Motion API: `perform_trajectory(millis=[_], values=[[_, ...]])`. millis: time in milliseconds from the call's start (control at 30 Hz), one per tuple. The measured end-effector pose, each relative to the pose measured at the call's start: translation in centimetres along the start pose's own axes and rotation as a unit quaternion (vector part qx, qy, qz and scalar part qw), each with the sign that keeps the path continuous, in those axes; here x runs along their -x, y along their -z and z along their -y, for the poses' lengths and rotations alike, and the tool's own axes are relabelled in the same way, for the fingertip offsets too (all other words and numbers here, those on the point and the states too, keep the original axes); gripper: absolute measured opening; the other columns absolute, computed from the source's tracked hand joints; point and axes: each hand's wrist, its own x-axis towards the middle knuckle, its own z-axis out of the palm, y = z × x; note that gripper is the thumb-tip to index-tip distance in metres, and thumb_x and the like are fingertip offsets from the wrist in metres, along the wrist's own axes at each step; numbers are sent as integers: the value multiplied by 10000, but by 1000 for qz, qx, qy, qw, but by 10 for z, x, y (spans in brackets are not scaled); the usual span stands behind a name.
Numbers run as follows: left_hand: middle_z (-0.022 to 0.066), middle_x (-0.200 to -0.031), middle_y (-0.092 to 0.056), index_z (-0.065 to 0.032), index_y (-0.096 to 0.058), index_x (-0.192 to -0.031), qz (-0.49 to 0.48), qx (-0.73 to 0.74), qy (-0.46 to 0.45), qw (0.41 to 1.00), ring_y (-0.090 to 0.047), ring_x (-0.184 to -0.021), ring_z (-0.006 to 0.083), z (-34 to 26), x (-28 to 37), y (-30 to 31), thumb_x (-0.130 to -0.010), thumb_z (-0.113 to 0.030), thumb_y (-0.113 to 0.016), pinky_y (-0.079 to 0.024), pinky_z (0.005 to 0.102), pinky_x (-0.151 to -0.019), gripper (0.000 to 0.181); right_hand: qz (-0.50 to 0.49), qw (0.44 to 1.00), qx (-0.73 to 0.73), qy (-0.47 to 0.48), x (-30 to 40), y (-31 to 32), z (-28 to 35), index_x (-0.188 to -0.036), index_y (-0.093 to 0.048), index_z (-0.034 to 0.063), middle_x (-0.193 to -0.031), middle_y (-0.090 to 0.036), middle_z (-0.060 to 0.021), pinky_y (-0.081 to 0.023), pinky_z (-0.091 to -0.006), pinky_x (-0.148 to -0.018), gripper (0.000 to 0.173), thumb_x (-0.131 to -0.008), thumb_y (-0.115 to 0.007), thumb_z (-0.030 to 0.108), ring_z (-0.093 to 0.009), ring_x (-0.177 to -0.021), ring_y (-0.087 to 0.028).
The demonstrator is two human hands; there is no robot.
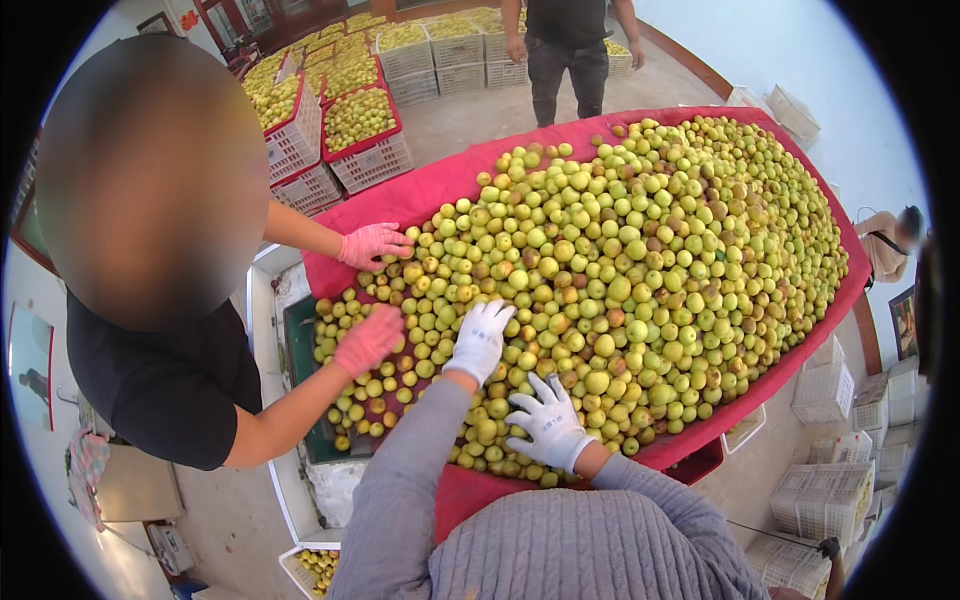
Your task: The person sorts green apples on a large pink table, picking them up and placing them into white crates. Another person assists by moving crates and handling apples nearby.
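A broad heap of small round yellow-green fruits [585, 247], some with brown or reddish patches, covers a red cloth [450, 169] on the table before me. My left hand [480, 341], in a white glove, rests on the fruits with its fingers stretched forward. Nearer to my body, my right hand [551, 426] lies spread on the heap, also white-gloved with greyish fingertips. Neither palm can be seen, but no fruit shows in a grip. Left of my hands, the fruits lie more thinly towards a green-lined opening [301, 337] at the table's end.
A co-worker's pink-gloved hands [373, 246] touch the fruits from the left. Fruit-filled crates [369, 150] stand stacked beyond the table. Another person [568, 60] stands at the far side. White crates [821, 495] are piled at right, and a fruit crate [311, 570] sits below left.
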Motion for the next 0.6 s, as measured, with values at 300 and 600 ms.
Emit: perform_trajectory(millis=[300,600], values=[[105,-1064,-690,-104,-701,-1078,-43,170,128,976,-718,-852,289,42,-11,-18,-938,-121,-734,-582,428,-768,145,-81,981,-174,-11,-3,4,-9,-1192,-795,161,-1404,-695,-91,-392,-567,-1244,301,-955,-784,346,-393,-1436,-549],[61,-993,-762,-11,-737,-1115,-51,360,368,856,-700,-913,140,0,154,-8,-977,-101,-750,-571,317,-869,165,-327,930,-132,-105,-111,74,-154,-1349,-717,60,-1457,-685,-160,-444,-478,-1223,366,-997,-728,160,-383,-1417,-585]])
